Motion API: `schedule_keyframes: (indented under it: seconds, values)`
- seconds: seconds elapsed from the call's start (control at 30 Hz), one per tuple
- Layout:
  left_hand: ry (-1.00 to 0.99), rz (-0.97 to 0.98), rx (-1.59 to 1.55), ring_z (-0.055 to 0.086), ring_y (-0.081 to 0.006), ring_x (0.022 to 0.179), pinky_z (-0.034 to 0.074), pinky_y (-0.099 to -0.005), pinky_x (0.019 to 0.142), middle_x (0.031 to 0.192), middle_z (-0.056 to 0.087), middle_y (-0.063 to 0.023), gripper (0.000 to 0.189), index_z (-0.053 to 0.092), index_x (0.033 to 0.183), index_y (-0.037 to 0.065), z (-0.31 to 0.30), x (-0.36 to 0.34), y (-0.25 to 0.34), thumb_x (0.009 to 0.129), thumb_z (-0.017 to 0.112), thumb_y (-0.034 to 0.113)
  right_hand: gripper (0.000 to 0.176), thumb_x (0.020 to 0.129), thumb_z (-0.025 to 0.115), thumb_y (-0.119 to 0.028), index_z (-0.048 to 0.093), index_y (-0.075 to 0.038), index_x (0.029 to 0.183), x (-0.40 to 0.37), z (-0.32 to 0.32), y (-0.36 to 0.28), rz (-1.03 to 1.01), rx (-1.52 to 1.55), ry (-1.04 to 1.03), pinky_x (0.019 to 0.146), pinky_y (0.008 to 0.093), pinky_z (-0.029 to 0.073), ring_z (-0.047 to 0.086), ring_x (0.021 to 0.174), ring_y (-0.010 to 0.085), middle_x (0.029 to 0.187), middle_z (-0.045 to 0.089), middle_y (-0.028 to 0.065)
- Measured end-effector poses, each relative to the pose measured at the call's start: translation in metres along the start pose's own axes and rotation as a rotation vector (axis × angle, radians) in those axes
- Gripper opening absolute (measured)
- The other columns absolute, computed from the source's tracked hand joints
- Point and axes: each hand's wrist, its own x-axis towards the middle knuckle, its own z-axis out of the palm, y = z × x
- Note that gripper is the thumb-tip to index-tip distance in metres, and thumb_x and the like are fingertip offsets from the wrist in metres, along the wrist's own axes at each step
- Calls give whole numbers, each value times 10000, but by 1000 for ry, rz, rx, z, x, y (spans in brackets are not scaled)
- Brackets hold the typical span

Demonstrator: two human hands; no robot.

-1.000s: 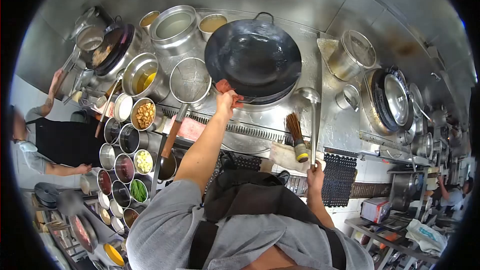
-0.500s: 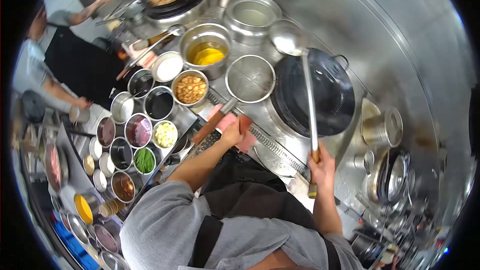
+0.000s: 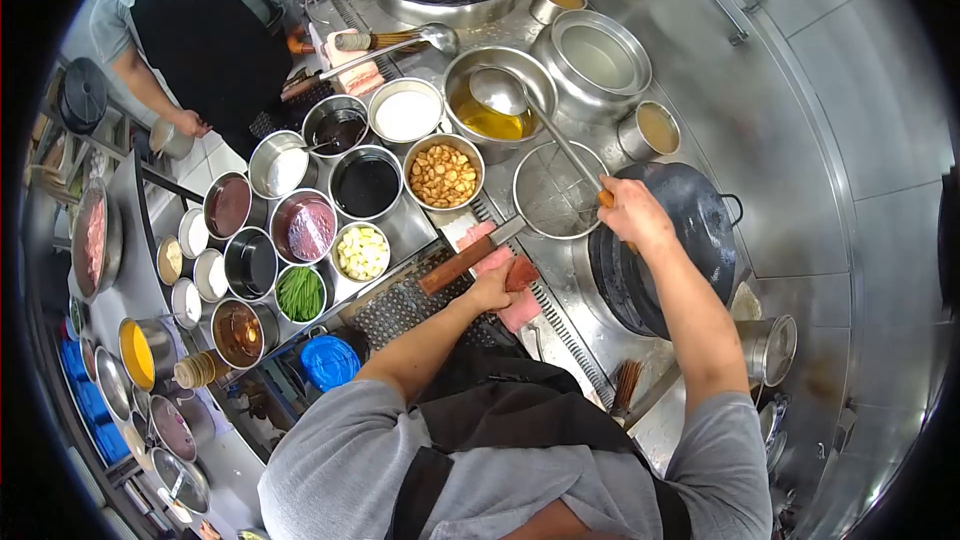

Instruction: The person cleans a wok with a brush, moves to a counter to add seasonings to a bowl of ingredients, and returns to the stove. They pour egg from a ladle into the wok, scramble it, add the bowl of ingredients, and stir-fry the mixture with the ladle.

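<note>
Steel ladle [image 3: 497, 91]: bowl beyond your right fingers [image 3: 618, 198], curled round its handle; left fingers [image 3: 500, 286] bunched on red cloth [image 3: 521, 273].

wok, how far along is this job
Done: greens and pale chunks are cut. In hand: the right hand holds the ladle at the oil pot; the left hand holds a red cloth. Left, seemingly: cooking in the wok, whose visible part shows no food.

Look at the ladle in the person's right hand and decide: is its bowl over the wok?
No, the bowl of the ladle shows within the rim of the pot of yellow liquid, away from the wok.
</note>
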Motion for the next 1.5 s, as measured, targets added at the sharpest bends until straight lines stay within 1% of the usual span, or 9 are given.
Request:
schedule_keyframes:
  seconds: [0.13,0.57,0.73,0.83,1.0,1.1,1.3,1.43,1.5]
  values:
    - [22,19,-48,565,-371,1077,447,-405,926,1137,592,-240,778,358,1358,46,-4,-5,10,694,707,253,326,748,594,-30,576,64,1060,18,-22,-23,338,305,-281,418,316,458,553,444,165,591,562,108]
    - [-74,-88,60,540,-378,1121,442,-405,936,1154,579,-255,792,340,1366,26,-5,2,19,696,688,265,494,748,630,-25,523,69,1221,-115,6,8,426,1488,56,383,237,431,548,515,120,800,611,64]
    - [134,-131,240,533,-397,1102,431,-438,941,1173,562,-228,694,409,1297,13,-1,1,48,709,679,264,542,728,609,4,503,52,1257,-218,9,29,441,1672,298,353,244,410,536,497,139,841,625,126]
    - [222,-125,611,544,-379,1041,441,-474,896,1134,571,-183,657,465,1240,16,5,3,44,700,679,321,522,762,601,-15,495,45,1270,-266,-2,47,545,1425,443,358,240,411,540,506,123,826,624,112]
    - [295,-110,724,526,-406,1037,435,-488,893,1114,554,-218,668,486,1196,-11,11,1,20,678,697,355,580,744,567,-6,431,-8,1308,-315,12,140,436,-80,585,755,476,483,593,823,425,960,595,247]
    - [301,-125,630,514,-405,1081,408,-465,943,1159,543,-240,718,458,1256,-28,7,-4,30,689,725,322,670,729,549,22,385,-74,1372,-365,31,145,795,-148,415,775,491,463,576,844,434,965,587,237]
    - [396,-46,345,492,-415,1120,402,-432,954,1224,500,-263,655,425,1277,-51,1,-76,8,782,684,290,620,738,556,24,418,-37,1339,-471,105,100,678,134,617,674,470,479,594,758,433,893,592,252]
    - [-16,-496,498,562,-432,1029,451,-461,890,1105,579,-268,531,499,1220,-21,1,-189,-27,805,626,285,634,768,551,52,397,-49,1375,-468,123,72,738,246,631,712,412,474,568,744,364,885,562,216]
    - [-719,-474,933,584,-419,994,460,-456,883,1059,606,-259,496,597,1127,-4,-8,-235,-78,773,598,344,622,810,554,31,360,-45,1396,-454,160,85,666,244,716,667,376,475,578,696,277,813,573,155]
